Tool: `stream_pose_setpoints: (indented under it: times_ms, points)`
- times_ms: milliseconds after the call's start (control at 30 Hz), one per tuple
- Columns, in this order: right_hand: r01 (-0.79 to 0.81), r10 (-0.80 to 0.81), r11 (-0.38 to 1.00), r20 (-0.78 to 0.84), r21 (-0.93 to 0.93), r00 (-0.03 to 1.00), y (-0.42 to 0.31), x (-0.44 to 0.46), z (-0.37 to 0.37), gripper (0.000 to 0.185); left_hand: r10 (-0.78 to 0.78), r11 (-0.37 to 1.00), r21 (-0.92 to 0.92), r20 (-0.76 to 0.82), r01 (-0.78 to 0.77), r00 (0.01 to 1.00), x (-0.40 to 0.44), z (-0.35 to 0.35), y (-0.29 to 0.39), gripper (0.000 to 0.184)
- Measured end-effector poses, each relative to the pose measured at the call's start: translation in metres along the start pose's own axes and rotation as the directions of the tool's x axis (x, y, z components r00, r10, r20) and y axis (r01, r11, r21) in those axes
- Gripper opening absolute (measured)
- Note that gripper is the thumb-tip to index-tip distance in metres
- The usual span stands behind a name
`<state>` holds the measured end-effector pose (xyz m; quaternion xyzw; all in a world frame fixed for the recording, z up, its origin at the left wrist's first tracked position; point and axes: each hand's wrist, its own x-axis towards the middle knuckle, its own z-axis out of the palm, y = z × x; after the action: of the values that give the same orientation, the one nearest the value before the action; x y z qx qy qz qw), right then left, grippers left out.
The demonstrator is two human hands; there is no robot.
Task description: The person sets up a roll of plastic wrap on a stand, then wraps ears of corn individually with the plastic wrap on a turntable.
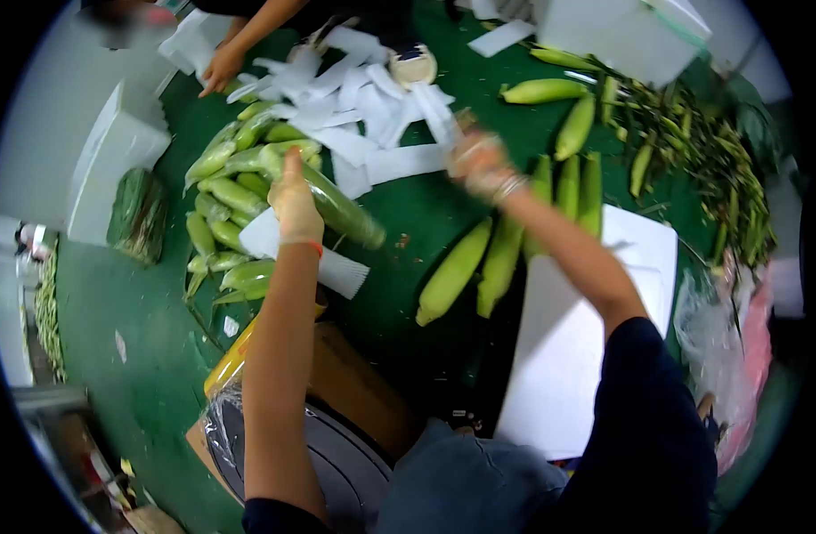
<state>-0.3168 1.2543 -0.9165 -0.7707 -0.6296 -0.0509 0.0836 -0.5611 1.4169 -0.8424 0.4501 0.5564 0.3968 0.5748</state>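
My left hand (296, 206) is closed around a green ear of corn (347, 212) that looks wrapped in clear film. Beside and beyond it lies a pile of similar ears (234, 191). Motion smears my right hand (481, 162), gloved like the left; its fingers and anything in them are unclear. It is over the floor at the right end of a white foam strip (406, 163), part of a loose heap of strips (354, 93). Below my right forearm several unwrapped ears (457, 271) lie side by side, some against a white foam board (559, 356).
Another person's hand (223, 69) reaches down at the upper left. Corn husks and leaves (693, 142) cover the right side. White foam boxes (118, 165) stand at left and upper right. A cardboard box (354, 383) with a grey round-edged item (336, 463) sits before me.
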Motion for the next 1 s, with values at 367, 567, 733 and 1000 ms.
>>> stream_pose_setpoints:
  times_ms: [367, 567, 733, 1000]
  points:
    - [-0.681, 0.729, 0.63, -0.018, -0.373, 0.684, 0.225, 0.018, 0.03, 0.049, -0.122, 0.993, 0.028, 0.141, 0.119, 0.982, 0.068, -0.146, 0.075, 0.051]
    - [-0.467, 0.473, 0.793, -0.087, -0.392, 0.877, 0.209, 0.01, 0.007, 0.049, -0.034, 0.785, 0.604, -0.187, 0.142, 0.982, -0.07, -0.327, 0.123, 0.04]
    - [-0.299, 0.406, 0.705, -0.021, 0.643, 0.913, 0.152, 0.015, -0.002, 0.06, -0.155, 0.667, 0.648, -0.362, 0.368, 0.919, -0.197, -0.422, 0.102, 0.041]
    - [0.529, -0.517, 0.572, -0.225, 0.626, 0.826, -0.305, -0.022, -0.189, 0.066, 0.005, 0.059, 0.998, 0.006, -0.006, 1.0, -0.262, -0.388, 0.048, 0.057]
